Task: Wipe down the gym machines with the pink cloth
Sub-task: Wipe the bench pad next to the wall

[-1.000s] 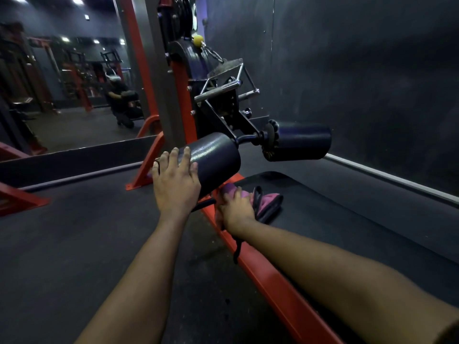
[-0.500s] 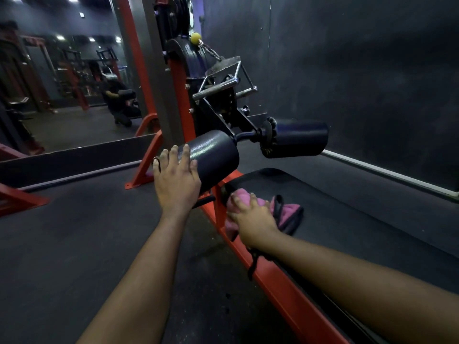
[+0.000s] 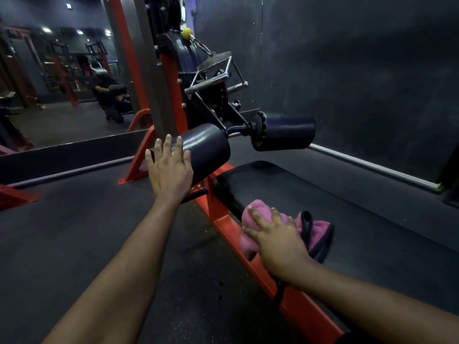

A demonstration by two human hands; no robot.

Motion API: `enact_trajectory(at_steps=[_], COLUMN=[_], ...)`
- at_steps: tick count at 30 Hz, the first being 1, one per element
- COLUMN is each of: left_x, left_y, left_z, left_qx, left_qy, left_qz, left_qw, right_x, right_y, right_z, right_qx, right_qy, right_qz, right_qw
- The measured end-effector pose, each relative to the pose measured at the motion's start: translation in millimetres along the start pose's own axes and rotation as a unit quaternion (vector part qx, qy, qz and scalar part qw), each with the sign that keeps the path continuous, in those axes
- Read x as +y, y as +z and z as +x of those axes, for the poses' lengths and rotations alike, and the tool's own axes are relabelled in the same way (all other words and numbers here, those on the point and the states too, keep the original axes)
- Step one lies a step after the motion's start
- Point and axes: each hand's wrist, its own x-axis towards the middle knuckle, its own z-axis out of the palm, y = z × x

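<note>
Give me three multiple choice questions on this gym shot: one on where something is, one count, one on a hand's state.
1. Where is the pink cloth? A on the floor; B on the seat pad's edge by the red frame; C over a chrome handle.
2. How many black roller pads? A one; B two; C three.
3. The left hand's fingers are: A fisted; B pinching a chain; C straight, spread on a roller pad.
B: the right hand presses it there. B: one left, one right. C: spread fingers rest on the near pad.
</note>
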Motion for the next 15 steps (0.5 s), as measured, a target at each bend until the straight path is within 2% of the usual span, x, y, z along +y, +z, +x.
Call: enact_trajectory(at_steps=[6,8,9,11,13,15], left_x=[29,42,46,50,56,63], left_y=[-11,-5,3,23,43,55], left_z=[-49,-69,-78,-88,-91,-92], left_qx=[0.128,0.133,0.103,-0.008,-0.137,-0.234], left_qy=[0.004,-0.002,-0.009,-0.034,-0.069,-0.112], left_qz=[-0.112,-0.182,-0.213,-0.272,-0.307,-0.311], left_qw=[0.985,0.974,0.972,0.962,0.939,0.914], right_x=[-19,-16,-14,-10,-2,4], right_y=[-16,-14,-13,-8,-6,-4], right_z=[71,68,59,33,2,-30], right_qx=[-0.003,0.002,0.013,0.029,0.016,0.004], right_qy=[-0.023,-0.019,-0.023,-0.032,-0.026,-0.012], right_qz=[-0.011,0.004,0.014,0.022,0.031,0.03], right_qw=[1.0,1.0,1.0,0.999,0.999,0.999])
